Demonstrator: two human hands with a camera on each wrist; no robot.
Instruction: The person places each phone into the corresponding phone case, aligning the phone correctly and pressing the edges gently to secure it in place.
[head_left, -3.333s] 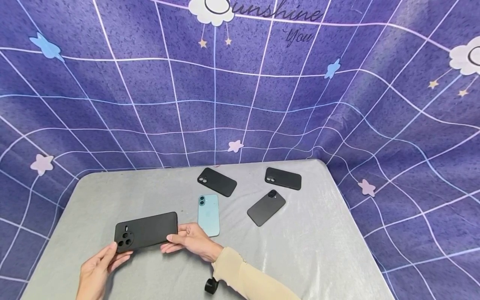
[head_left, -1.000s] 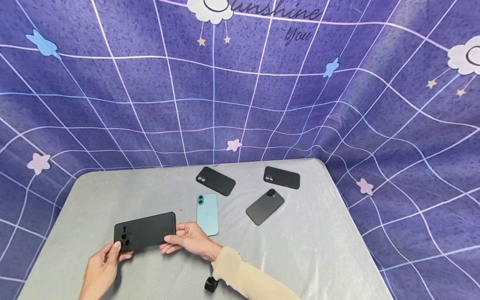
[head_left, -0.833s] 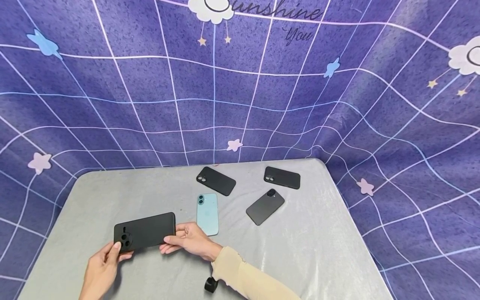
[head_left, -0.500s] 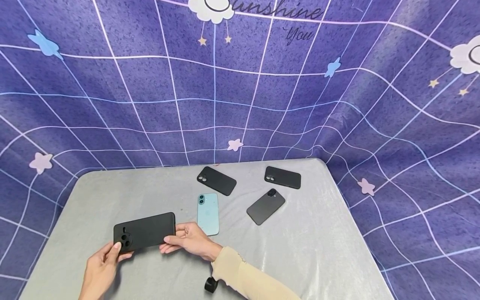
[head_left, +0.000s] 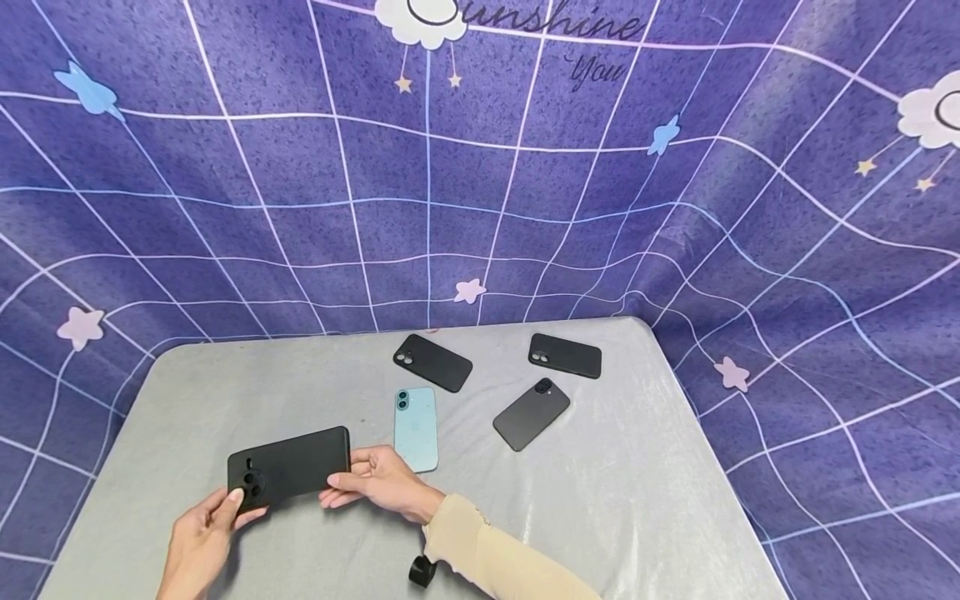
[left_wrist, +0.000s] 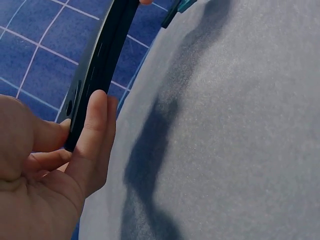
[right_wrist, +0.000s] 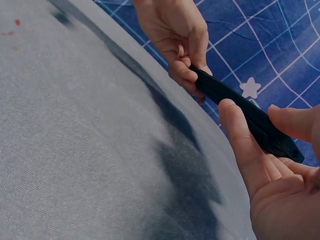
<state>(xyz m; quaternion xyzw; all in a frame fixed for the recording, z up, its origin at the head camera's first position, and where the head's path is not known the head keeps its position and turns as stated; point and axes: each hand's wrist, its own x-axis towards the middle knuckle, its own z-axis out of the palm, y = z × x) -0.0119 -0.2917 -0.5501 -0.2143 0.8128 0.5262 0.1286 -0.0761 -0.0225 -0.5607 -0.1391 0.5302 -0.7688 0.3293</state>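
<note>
- Left hand of the person pinches the left end of a long black case; the thumb lies on its back, close to the round camera part, and other fingers are under the near edge.
- Right hand pinches the right end of this same case, thumb at the near corner; a beige sleeve covers the forearm, and a small black object shows below the cuff.
- The long black case is raised above the near left part of the grey table, with its back toward the person; if a phone sits inside, I cannot tell.
- Just beyond the right hand lies a light blue phone, its two lenses at the far end.
- Farther, near the far edge, I see a black case with two round holes; to the right of it, another black case; nearer than this one lies a dark grey phone, set slantwise.
- Behind the table hangs a purple cloth with pale lines, stars and clouds.
</note>
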